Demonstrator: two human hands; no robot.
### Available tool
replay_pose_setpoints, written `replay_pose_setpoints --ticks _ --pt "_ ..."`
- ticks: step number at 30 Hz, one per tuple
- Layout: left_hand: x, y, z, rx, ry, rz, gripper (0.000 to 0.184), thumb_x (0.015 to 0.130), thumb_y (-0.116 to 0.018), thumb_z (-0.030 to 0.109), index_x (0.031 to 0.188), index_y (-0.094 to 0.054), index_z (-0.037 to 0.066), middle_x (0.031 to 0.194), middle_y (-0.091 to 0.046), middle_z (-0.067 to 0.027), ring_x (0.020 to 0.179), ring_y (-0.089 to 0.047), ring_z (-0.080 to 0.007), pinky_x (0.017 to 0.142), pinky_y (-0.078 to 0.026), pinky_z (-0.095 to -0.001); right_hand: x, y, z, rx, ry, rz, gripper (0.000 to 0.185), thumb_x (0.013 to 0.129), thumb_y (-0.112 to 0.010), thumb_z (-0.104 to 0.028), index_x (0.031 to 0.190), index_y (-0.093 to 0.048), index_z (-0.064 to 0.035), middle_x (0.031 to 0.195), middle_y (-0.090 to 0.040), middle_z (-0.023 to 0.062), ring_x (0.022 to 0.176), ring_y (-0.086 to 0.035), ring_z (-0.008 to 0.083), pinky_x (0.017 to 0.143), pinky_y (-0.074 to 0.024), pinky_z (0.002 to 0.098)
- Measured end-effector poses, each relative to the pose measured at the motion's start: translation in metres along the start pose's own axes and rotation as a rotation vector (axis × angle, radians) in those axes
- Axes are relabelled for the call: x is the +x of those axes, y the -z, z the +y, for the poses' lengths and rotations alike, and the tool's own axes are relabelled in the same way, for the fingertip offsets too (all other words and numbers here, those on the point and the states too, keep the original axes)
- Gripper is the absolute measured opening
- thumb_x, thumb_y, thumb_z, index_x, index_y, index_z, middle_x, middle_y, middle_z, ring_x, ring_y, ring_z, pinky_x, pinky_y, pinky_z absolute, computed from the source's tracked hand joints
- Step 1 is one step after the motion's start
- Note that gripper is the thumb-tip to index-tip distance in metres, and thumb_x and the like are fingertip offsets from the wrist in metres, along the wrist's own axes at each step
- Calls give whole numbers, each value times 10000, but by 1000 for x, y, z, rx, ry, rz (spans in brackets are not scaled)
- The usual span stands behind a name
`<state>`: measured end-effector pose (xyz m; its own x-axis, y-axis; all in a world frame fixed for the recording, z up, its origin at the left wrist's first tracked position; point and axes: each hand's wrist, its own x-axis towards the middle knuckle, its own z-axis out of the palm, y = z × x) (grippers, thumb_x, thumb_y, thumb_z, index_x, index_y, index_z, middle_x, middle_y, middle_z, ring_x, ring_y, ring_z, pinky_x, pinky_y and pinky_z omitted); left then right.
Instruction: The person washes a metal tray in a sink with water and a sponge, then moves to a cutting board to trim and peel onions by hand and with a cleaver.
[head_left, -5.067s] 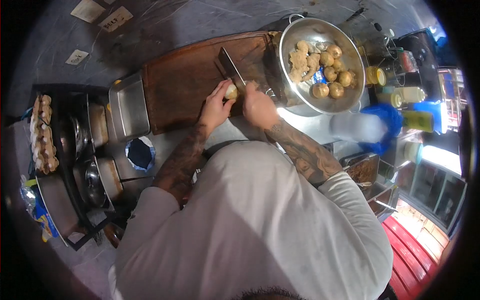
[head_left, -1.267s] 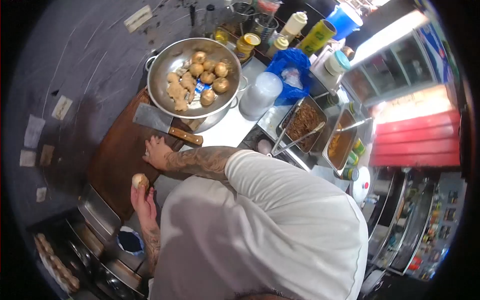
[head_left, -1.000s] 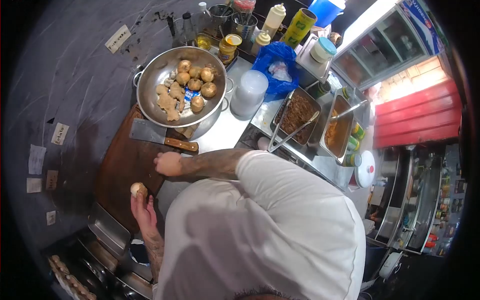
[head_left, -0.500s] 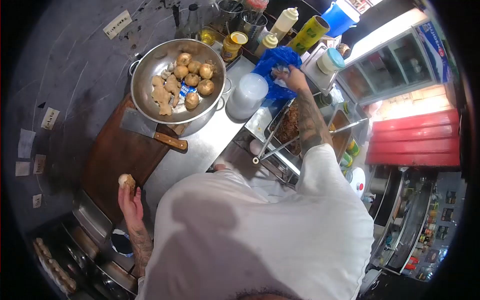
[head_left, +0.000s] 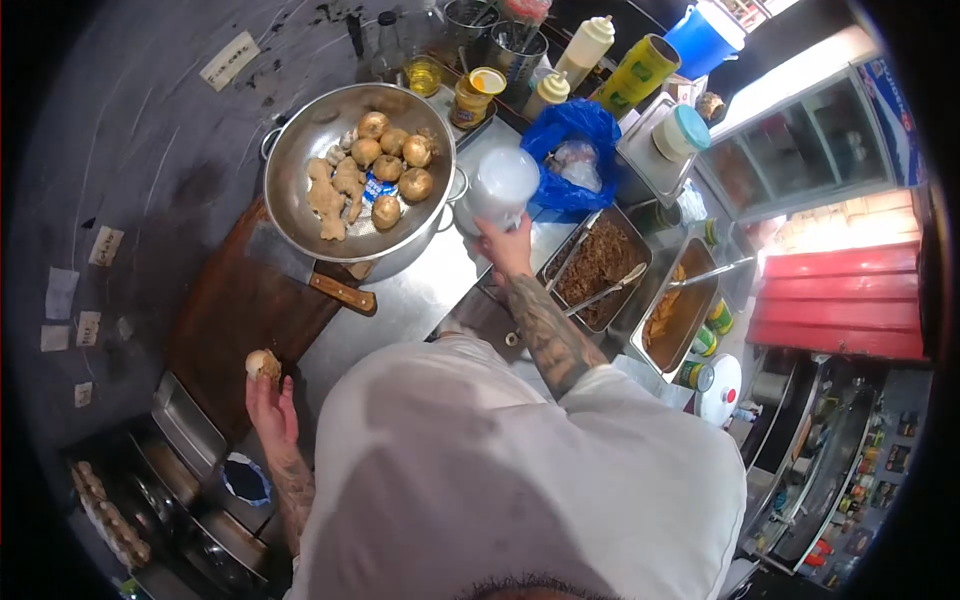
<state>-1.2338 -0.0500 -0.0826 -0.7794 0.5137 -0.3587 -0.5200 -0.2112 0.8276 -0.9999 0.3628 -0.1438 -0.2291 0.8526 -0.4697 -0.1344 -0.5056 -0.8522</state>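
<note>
My left hand [head_left: 268, 408] is closed around an onion [head_left: 262, 364] above the brown cutting board [head_left: 225, 320], with the pale end up. My right hand [head_left: 507, 247] is curled at the near side of a translucent plastic tub [head_left: 503, 178]; something whitish shows at its fingertips, too unclear to name. A steel pot [head_left: 285, 200] to the left holds several onions [head_left: 388, 168], pieces of ginger [head_left: 328, 198], some garlic and a blue packet [head_left: 376, 188]. Below it lies a cleaver with a wooden handle [head_left: 343, 293]. An open blue plastic bag [head_left: 545, 135] holds a clear bag [head_left: 577, 165].
Trays of shredded brown food [head_left: 603, 262] and of orange-brown food [head_left: 665, 310] stand on the right, with tongs across them. Behind are a yellow-lidded jar [head_left: 474, 98], squeeze bottles [head_left: 586, 45] and a blue bucket [head_left: 706, 40]. Metal pans [head_left: 190, 425] sit at lower left.
My right hand has come out of the blue bag and moved left and toward me, to the plastic tub. My left hand still holds the onion, nearly in place.
</note>
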Motion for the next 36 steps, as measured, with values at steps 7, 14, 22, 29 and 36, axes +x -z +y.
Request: replay_pose_setpoints --ticks 7,14,22,29,36 --pt "-5 -17 4 29 -1 -20 405 996 -590 151 1387 -507 91 1376 -578 -65 1190 -562 -166 938 -467 -372 108 -9 -10 -50 274 218 724 854 -767 -146 1440 -362 -21 1342 -520 187 1109 -590 257 816 -556 360" --pt "-10 -17 3 1 -21 -9 430 1001 -583 154 1413 -482 85 1411 -554 -79 1205 -556 -174 951 -462 -377 44 42 -96 -1124 979 488 367 737 -787 -169 1082 -682 -104 1128 -606 144 1136 -555 335 986 -413 498" --pt "4 -10 1 20 21 -54 424 1001 -584 154 1409 -491 86 1422 -548 -74 1240 -524 -171 962 -447 -374 92 84 -73 -1746 492 278 262 852 -653 -156 1105 -692 -102 1069 -679 215 1041 -657 409 852 -535 547" --pt "10 -5 0 36 57 -120 427 995 -596 174 1400 -497 83 1418 -553 -65 1218 -533 -156 956 -444 -362 68 65 -24 -1585 795 -2 177 794 -582 -114 853 -738 -55 873 -674 219 775 -684 416 717 -568 497" --pt "5 3 8 47 91 -102 408 989 -600 172 1375 -515 70 1369 -583 -58 1189 -554 -157 943 -455 -357 -12 -8 34 -1450 791 -241 158 788 -590 -102 807 -715 -7 871 -682 243 788 -689 415 731 -561 505"
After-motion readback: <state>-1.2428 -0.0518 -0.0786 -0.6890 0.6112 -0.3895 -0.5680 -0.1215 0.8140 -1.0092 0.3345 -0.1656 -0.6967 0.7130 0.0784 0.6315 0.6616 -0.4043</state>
